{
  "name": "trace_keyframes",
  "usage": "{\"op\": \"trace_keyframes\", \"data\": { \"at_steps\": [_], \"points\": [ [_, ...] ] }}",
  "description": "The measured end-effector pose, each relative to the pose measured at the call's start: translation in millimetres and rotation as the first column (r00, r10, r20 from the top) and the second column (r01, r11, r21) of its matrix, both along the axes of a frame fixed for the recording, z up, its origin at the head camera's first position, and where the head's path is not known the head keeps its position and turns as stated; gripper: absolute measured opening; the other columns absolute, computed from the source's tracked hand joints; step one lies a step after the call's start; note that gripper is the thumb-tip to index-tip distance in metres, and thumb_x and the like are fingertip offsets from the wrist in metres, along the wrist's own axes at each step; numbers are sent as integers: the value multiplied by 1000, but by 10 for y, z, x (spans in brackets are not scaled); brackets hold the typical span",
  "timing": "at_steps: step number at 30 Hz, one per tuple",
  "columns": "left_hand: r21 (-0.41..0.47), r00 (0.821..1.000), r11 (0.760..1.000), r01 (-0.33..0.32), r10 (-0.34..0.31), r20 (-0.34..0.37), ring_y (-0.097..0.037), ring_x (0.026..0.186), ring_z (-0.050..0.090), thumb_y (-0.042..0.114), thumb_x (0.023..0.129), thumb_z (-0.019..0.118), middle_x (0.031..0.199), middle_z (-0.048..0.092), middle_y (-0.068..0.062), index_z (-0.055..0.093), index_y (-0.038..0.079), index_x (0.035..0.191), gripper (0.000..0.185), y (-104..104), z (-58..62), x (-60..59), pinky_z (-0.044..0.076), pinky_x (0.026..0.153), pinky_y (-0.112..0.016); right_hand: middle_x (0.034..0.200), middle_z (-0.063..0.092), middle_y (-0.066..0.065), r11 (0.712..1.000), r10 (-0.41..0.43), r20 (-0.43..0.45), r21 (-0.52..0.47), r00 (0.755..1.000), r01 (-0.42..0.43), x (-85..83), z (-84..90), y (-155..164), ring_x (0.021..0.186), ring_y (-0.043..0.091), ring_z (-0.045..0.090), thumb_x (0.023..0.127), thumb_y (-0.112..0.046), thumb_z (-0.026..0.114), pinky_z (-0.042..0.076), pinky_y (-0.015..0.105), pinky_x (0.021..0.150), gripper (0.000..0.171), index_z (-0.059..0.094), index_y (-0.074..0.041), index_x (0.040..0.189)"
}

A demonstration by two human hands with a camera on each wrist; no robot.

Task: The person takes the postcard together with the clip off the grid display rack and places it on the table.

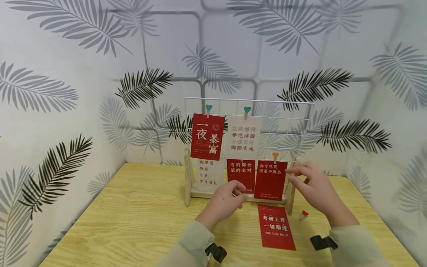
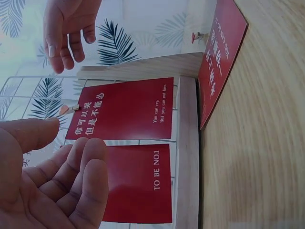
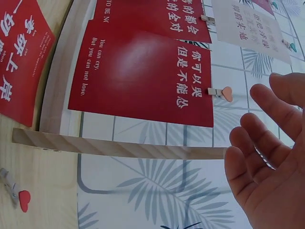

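From the head camera, a white wire grid rack (image 1: 287, 111) stands on a wooden table (image 1: 133, 222) and carries 5 cards: a red one at upper left, a white one beside it, a white one below left, and 2 red ones along the bottom row, the lower middle red card (image 1: 241, 174) and the lower right red card (image 1: 271, 180). A 6th card, the loose red card (image 1: 276, 227), lies flat on the table in front of the rack, with 1 red heart clip (image 1: 304, 214) just to its right. 3 heart clips show on the rack — 2 teal at the top, 1 orange clip (image 1: 275, 155) on the lower right card. The left hand (image 1: 227, 202) is at the bottom edge of the lower middle card, fingers curled; whether they pinch the card cannot be told here. The right hand (image 1: 315, 185) hovers at the rack's right side, fingers loosely bent, holding nothing. In the left wrist view, the left hand (image 2: 52, 186) lies relaxed and slack just in front of the lower middle card (image 2: 138, 183), gripping nothing; the right hand's fingertips (image 2: 66, 33) hang above, and the card's far end is hidden by the palm. In the right wrist view, the right hand (image 3: 267, 157) is spread and apart from the lower right card (image 3: 143, 71); the loose card (image 3: 21, 57) is cut off at the left edge.
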State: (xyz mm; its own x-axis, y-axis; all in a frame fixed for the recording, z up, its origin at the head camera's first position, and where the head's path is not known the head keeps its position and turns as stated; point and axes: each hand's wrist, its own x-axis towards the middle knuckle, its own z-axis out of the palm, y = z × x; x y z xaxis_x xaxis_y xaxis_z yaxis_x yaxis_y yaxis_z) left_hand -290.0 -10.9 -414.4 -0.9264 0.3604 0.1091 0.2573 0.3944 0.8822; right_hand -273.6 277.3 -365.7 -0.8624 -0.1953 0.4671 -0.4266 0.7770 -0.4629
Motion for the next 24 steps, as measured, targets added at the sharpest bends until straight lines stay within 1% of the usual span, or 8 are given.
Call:
{"op": "trace_keyframes", "data": {
  "at_steps": [2,6,10,14,18,24],
  "points": [
    [3,1000,1000,1,-1,-20,-14,75,64,28,99,67,89,65,5,64,14,115,22,-14,24,-12,51,67,-34,124,59,8,1000,7,-12,3,1000,-7,-12,32,-22,100,22,53,103,-25,62,50,40,76,26,72,-9,120],
    [-1,999,1000,-11,10,-41,-13,78,64,29,99,66,93,64,6,63,12,118,26,-47,77,-28,51,69,-34,124,57,7,1000,20,-37,2,999,-20,-33,81,-62,104,24,54,103,-27,62,50,43,78,26,72,-10,119],
    [-16,998,999,-50,49,-50,-13,84,61,33,99,66,98,63,7,63,15,121,29,-74,157,-32,51,73,-35,124,57,8,1000,30,-86,-4,996,-31,-63,149,-108,107,26,53,102,-22,63,48,46,79,23,73,-8,117],
    [-36,993,996,-87,84,-84,-13,89,59,35,98,66,100,62,9,63,21,119,25,-99,238,-36,51,76,-36,123,57,10,999,41,-119,-1,992,-42,-79,266,-162,111,29,53,101,-19,64,49,52,82,21,73,-8,116],
    [-31,990,996,-89,85,-111,-14,91,59,32,98,66,101,63,8,63,22,119,24,-128,296,-45,50,77,-37,125,56,13,999,40,-126,15,991,-39,-79,386,-211,116,35,51,101,-21,64,46,60,88,21,73,-9,116],
    [-29,989,996,-89,85,-124,-15,95,59,32,99,66,104,63,8,62,23,121,25,-165,371,-75,52,76,-37,128,55,16,999,28,-176,26,984,-24,-105,505,-263,121,40,47,99,-18,65,39,65,96,22,73,-7,115]
  ]
}}
